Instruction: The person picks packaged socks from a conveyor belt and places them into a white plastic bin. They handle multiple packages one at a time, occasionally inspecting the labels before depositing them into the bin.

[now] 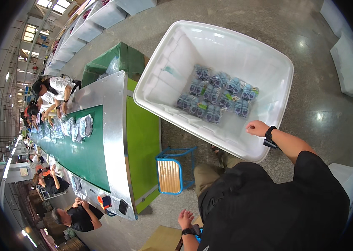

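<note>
A large white plastic bin [243, 56] stands in front of me. On its floor lie several clear bags of blue-grey paired items [212, 93] that look like slippers, set in rows, some with green labels. My right hand [258, 128] reaches over the bin's near right part, apart from the bags, its fingers curled in with nothing seen in them. Low in the view, my left hand [186, 218] is held away from the bin beside my body. Its fingers are loosely bent and a little apart, with nothing visible in them.
Left of the bin runs a green conveyor belt [88, 154] carrying bagged items [85, 125]; people work along it. A phone [123, 206] and an orange tape roll [104, 201] lie on its edge. A blue-framed stool [170, 175] stands between. More white bins [350, 67] stand right.
</note>
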`<state>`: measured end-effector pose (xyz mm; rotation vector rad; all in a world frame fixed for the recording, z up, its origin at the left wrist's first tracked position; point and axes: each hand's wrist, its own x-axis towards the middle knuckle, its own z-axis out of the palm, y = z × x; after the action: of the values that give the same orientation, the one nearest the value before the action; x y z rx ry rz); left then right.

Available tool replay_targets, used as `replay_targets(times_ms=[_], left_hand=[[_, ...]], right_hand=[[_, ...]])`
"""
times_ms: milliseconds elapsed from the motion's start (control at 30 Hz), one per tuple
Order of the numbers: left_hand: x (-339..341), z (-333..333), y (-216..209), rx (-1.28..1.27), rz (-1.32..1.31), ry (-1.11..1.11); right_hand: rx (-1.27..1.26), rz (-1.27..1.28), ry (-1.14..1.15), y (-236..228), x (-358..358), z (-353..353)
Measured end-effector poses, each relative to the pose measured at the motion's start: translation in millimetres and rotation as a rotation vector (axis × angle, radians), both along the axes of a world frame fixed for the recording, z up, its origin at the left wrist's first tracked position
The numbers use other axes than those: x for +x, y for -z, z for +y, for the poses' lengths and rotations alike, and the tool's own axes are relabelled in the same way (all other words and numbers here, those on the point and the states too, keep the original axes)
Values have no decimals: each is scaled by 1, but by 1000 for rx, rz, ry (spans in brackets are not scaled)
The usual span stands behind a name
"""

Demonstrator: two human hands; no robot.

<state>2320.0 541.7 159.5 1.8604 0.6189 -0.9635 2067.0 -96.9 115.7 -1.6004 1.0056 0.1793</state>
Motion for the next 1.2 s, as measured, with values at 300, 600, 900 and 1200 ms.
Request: replay_targets(times_ms=[300, 600, 900, 1200], left_hand=[[221, -67, -19, 103, -54, 220], [511, -157, -18, 70, -315, 277], [652, -297, -8, -72, -70, 500], [668, -326, 21, -75, -1, 529]], right_hand=[[-216, -39, 37, 7, 67, 16], [3, 103, 235, 16, 140, 50], [-144, 469, 7, -12, 292, 94], [-250, 592, 112, -5, 308, 120]])
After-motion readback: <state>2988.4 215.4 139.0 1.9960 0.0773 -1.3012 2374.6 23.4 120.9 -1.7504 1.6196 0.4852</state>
